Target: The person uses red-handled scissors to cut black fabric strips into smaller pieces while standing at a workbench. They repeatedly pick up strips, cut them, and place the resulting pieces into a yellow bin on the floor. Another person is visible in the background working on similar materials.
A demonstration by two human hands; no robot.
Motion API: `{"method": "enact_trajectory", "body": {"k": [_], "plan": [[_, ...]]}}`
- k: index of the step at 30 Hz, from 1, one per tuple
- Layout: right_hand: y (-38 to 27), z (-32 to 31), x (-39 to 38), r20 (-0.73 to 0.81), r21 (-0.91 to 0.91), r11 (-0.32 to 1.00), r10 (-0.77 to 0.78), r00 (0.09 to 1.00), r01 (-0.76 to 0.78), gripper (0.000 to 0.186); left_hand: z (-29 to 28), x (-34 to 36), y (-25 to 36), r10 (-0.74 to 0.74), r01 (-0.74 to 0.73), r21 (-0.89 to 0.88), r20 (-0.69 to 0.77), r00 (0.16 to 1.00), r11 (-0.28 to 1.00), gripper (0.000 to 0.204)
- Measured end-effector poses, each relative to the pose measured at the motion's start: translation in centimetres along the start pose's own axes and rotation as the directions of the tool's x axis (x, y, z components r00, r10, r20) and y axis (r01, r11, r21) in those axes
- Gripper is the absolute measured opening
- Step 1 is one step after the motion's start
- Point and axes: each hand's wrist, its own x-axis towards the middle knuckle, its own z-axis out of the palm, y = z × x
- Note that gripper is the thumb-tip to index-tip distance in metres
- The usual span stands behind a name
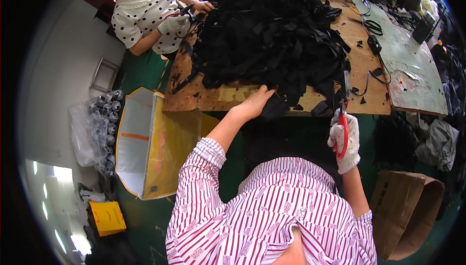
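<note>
Black strap pieces (pixel 272 36), piled high on the plywood table (pixel 213 101), spill to the near edge, where one dark piece (pixel 274 108) lies directly under the left hand (pixel 255 103). Left fingers flat and extended over that piece, pressing or gathering; cannot tell whether they pinch it, as tips are hidden in the fabric. Right hand (pixel 344 143), in a white knit glove, fingers closed round red-handled scissors (pixel 343 119), blades pointing up toward the pile edge, just right of the left fingers. Judgement: material looks light, limp, non-fragile, w/ flat woven texture, likely tangles w/ neighbours; not slippery. Best hold appears to be a pinch at a free end beyond the left fingertips, pulling clear of the heap before cutting; grabbing mid-pile would drag several pieces. Misc.: yellow bin (pixel 155 143) left of the left forearm, cardboard box (pixel 407 206) below the right fingers, second person (pixel 150 12) working at far side, hands separate.
</note>
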Motion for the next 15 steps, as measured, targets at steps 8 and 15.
{"method": "enact_trajectory", "body": {"k": [8,15], "plan": [[0.4,-0.4,0.0,0.065,-0.065,0.998,0.005,0.998,-0.001,0.028,-0.7,1.3,0.7,0.013,-0.008,-0.038,0.121,0.993,0.999,0.040],[0.8,-0.3,-0.7,0.016,-0.023,1.000,-0.002,1.000,0.002,0.030,0.6,0.2,-1.2,0.113,-0.113,-0.004,0.057,0.992,0.994,0.029]]}}
